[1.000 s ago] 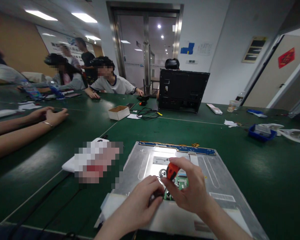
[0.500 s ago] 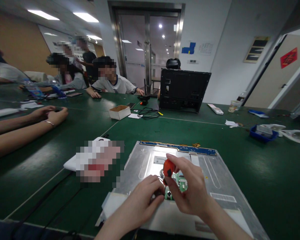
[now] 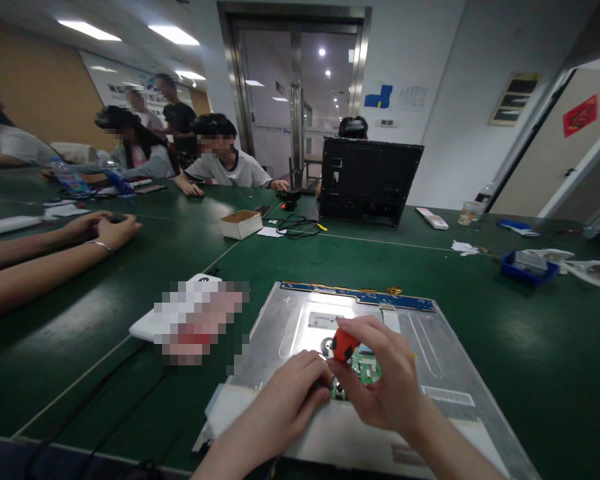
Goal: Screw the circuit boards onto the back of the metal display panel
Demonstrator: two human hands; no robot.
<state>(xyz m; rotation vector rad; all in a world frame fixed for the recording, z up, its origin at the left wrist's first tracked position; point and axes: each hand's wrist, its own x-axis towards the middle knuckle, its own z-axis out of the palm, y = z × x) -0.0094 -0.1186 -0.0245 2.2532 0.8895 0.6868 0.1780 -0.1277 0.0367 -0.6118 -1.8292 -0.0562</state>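
Observation:
A flat silver display panel (image 3: pixel 270 333) lies on the table in front of me, with a small green circuit board (image 3: pixel 367 367) at its middle. In my right hand (image 3: pixel 387 373), between thumb and fingertips, is the red and black handle of a screwdriver (image 3: pixel 344 345). Its shaft and tip are hidden. My left hand (image 3: pixel 295 393) rests on the panel at the board's left edge, its fingers curled close to the screwdriver. Whatever those fingers pinch is out of sight. A blue strip board (image 3: pixel 325 291) runs along the panel's far edge.
Left of the panel lies a white object (image 3: pixel 175 313), partly blurred out. Farther off are an open small box (image 3: pixel 241 225), a black cable (image 3: pixel 300 227), a black monitor back (image 3: pixel 370 180) and a blue tray (image 3: pixel 527 267). Another person's hands (image 3: pixel 105 230) are at the left.
The screwdriver handle has turned and shifted slightly right and down in my right hand, with its black patches now placed differently. My left hand has stayed nearly still.

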